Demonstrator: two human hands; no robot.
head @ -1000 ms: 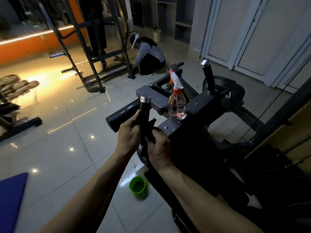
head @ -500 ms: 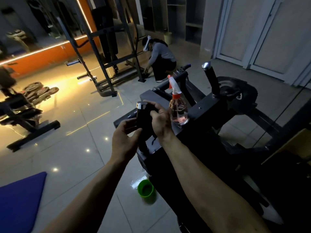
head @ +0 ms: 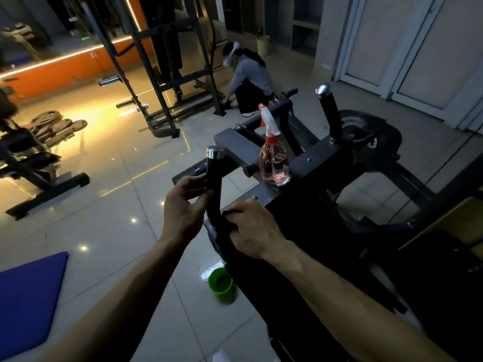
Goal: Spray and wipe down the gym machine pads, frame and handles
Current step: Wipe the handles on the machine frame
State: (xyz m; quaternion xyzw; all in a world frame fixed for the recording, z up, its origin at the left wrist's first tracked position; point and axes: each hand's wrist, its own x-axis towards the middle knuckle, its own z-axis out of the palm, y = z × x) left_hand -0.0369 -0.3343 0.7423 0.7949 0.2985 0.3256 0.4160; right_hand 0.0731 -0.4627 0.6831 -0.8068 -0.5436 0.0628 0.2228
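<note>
Sliding down from the chrome cap it was covering half a second ago, the right hand [head: 251, 232] is now working at the foot of the near handle [head: 213, 178]. Its fingers [head: 239, 209] are clenching a dark cloth [head: 226, 222] against the bend where the handle is joining the machine frame [head: 321, 158]; the cloth is hard to make out in the dim light. The left hand [head: 184, 207] is holding the same handle higher up than before, its fingers [head: 197, 178] curling round the black grip below the cap. A spray bottle [head: 273, 163] of pinkish liquid is standing upright on the frame, to the right of the near handle and apart from both hands. Beyond it, the far handle [head: 330, 113] is sticking up from the frame. Down on the tiled floor [head: 109, 231], a green cup [head: 220, 280] is sitting just beside the machine's base, and a blue mat [head: 26, 296] is lying at the lower left. Another person [head: 248, 79] is crouching by a rack [head: 156, 74] in the background.
</note>
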